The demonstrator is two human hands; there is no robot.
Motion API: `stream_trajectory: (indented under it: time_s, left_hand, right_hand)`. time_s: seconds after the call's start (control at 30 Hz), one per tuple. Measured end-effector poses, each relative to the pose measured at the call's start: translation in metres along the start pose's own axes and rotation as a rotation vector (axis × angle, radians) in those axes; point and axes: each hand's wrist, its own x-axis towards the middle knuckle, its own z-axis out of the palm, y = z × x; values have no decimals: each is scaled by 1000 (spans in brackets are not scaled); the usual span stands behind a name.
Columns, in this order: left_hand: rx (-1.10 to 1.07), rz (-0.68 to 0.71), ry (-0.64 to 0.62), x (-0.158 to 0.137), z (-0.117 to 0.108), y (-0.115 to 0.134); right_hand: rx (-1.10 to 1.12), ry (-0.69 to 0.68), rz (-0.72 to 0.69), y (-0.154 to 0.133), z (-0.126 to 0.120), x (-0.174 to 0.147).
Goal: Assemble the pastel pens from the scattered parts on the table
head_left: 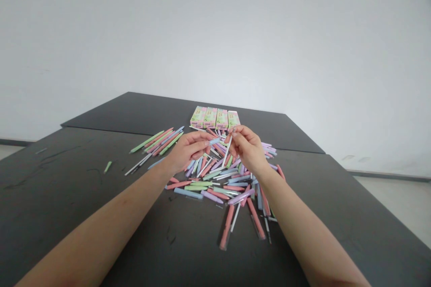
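Over pen parts (212, 175), left hand (189, 150) and right hand (248, 148) pinch.

4 bxs (212, 117) behind pen pile (225, 191) on tbl (175, 255)

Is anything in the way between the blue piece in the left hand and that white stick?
Nothing visible: a small gap separates the blue piece in the left hand from the white stick in the right hand. The pile of pens lies below, on the table.
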Motion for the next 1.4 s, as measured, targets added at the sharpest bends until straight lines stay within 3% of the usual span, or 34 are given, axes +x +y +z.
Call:
stream_trajectory:
  time_s: [0.83,1.17,1.4]
  left_hand:
    - [11,-2,-6,-1,0,-2]
    - [1,-14,3,-1,0,-6]
    - [16,-9,-9,-2,4,-4]
  right_hand:
    - [-107,-68,-15,-8,2,-4]
    - [-8,201,-190,-16,-7,2]
    - [31,264,-255,-18,-2,2]
